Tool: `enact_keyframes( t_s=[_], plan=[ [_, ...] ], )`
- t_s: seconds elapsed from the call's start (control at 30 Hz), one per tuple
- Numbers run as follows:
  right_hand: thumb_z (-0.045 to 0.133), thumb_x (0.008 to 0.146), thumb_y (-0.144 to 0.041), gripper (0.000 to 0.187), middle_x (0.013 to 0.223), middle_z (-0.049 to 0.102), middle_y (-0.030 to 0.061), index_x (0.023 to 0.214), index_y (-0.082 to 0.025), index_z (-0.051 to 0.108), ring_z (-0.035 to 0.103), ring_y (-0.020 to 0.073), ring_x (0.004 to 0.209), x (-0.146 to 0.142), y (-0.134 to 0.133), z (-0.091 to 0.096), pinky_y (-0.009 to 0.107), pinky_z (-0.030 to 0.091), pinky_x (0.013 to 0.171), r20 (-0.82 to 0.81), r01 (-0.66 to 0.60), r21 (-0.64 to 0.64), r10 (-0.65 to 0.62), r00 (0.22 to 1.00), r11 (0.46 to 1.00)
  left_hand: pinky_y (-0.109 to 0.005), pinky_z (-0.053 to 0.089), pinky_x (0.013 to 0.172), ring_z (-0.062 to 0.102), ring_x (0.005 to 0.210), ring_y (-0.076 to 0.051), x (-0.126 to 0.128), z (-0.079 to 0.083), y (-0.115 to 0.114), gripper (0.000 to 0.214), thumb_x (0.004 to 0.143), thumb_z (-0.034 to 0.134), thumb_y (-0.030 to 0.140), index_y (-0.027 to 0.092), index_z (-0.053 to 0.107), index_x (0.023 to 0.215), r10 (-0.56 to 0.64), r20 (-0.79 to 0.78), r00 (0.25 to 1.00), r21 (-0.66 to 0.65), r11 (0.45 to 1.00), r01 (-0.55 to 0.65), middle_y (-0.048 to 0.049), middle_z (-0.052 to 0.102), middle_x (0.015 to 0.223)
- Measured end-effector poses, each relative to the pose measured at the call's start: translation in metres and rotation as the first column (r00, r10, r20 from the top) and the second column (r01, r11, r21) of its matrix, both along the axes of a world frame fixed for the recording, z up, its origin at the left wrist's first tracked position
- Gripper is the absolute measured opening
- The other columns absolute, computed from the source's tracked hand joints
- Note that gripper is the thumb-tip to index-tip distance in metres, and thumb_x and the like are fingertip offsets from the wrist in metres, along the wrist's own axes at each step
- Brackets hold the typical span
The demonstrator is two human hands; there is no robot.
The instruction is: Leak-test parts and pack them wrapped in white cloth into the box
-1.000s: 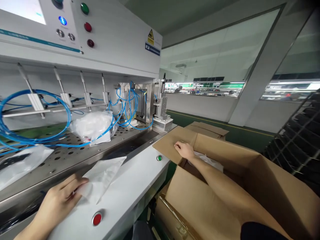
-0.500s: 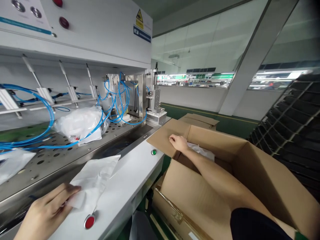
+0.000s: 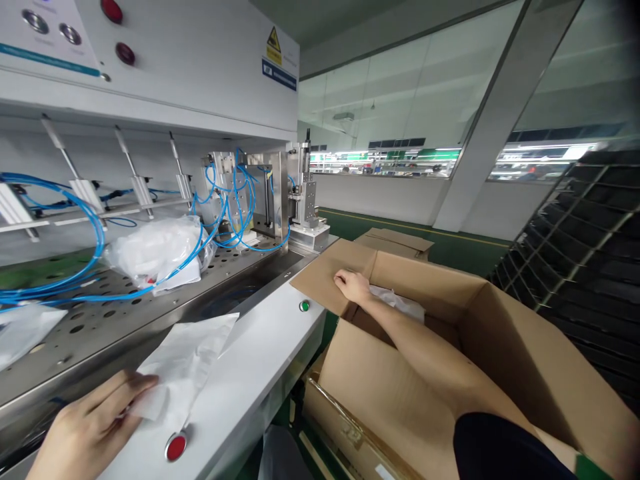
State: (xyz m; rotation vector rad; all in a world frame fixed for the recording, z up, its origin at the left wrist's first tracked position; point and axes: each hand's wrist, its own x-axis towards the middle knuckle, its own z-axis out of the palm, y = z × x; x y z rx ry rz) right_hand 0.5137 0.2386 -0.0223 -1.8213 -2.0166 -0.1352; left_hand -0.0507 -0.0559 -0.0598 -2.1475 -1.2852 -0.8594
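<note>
My left hand (image 3: 95,427) is at the lower left, on the white machine front, with its fingers pinching the near edge of a thin white plastic sheet (image 3: 185,363). The sheet lies flat across the steel edge and the white panel. My right hand (image 3: 353,287) rests on the inner edge of an open cardboard box (image 3: 400,387), reaching across it, and holds nothing. Inside the box, just beyond that hand, white plastic wrapping (image 3: 400,303) shows. The lower part of the box is hidden by my right arm.
To the left stands a machine with a perforated steel bed (image 3: 90,313), blue pneumatic tubing (image 3: 60,273) and a bag of white plastic (image 3: 155,253). A red button (image 3: 176,447) and green lamp (image 3: 304,306) sit on its panel. Another cardboard box (image 3: 395,243) and a black rack (image 3: 585,253) stand beyond.
The whole view has slid left and slightly up as my head turned. My hands stay in the same places, the left still pinching the sheet.
</note>
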Motion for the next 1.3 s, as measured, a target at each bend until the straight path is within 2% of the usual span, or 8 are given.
enact_keyframes(
  t_s=[0.17,0.37,0.57,0.7,0.83,1.3],
  plan=[
    [0.050,0.101,-0.040,0.028,0.120,0.079,-0.0017,0.109,-0.033,0.076,0.071,0.0216,0.105,0.000,-0.001,0.000,0.030,0.049,0.078,-0.008,0.006,-0.010,-0.006,1.000,1.000,-0.019,0.058,0.069,0.077,0.098,-0.017,-0.003,-0.001,0.000,0.028,0.106,0.053,0.046,0.030,0.073,0.118,-0.011,-0.036,0.999,0.007,1.000,0.011,-0.0026,0.076,0.112],
    [0.048,0.101,-0.040,0.030,0.122,0.078,-0.0013,0.109,-0.033,0.076,0.071,0.0220,0.106,-0.001,-0.002,0.001,0.030,0.050,0.081,-0.004,0.013,-0.018,-0.013,1.000,1.000,-0.024,0.058,0.081,0.076,0.097,-0.018,-0.001,0.001,0.000,0.028,0.107,0.052,0.044,0.030,0.073,0.119,0.003,-0.034,0.999,-0.007,1.000,-0.003,-0.0025,0.076,0.113],
    [0.048,0.101,-0.041,0.031,0.123,0.078,-0.0014,0.110,-0.032,0.076,0.071,0.0226,0.108,-0.001,-0.002,0.002,0.031,0.050,0.080,0.003,0.012,-0.025,-0.012,1.000,1.000,-0.018,0.058,0.071,0.077,0.094,-0.016,0.002,0.005,-0.001,0.031,0.107,0.052,0.048,0.030,0.075,0.116,-0.011,-0.026,1.000,0.021,1.000,0.012,-0.0029,0.076,0.110],
    [0.048,0.102,-0.040,0.030,0.124,0.078,-0.0012,0.111,-0.032,0.076,0.071,0.0225,0.108,-0.001,-0.002,0.003,0.031,0.050,0.081,0.007,0.012,-0.027,-0.012,1.000,1.000,-0.018,0.060,0.073,0.078,0.096,-0.017,0.003,0.005,-0.002,0.030,0.105,0.054,0.049,0.030,0.076,0.115,-0.005,0.012,1.000,-0.015,1.000,0.005,-0.0029,0.077,0.112],
    [0.048,0.102,-0.040,0.030,0.123,0.079,-0.0005,0.111,-0.032,0.076,0.072,0.0221,0.108,-0.002,-0.003,0.003,0.031,0.050,0.080,0.012,0.018,-0.029,-0.018,1.000,0.999,-0.019,0.060,0.068,0.078,0.096,-0.018,0.003,0.003,-0.002,0.029,0.105,0.055,0.048,0.031,0.076,0.115,-0.004,0.030,1.000,-0.021,1.000,0.005,-0.0023,0.078,0.111],
    [0.049,0.102,-0.040,0.030,0.122,0.079,0.0000,0.112,-0.031,0.076,0.072,0.0228,0.107,-0.002,-0.002,0.002,0.031,0.049,0.079,0.019,0.016,-0.025,-0.015,1.000,1.000,-0.022,0.057,0.076,0.077,0.091,-0.017,0.012,0.011,-0.003,0.030,0.107,0.052,0.048,0.030,0.075,0.112,-0.015,0.004,1.000,0.043,0.999,0.015,-0.0023,0.077,0.107]
  ],
)
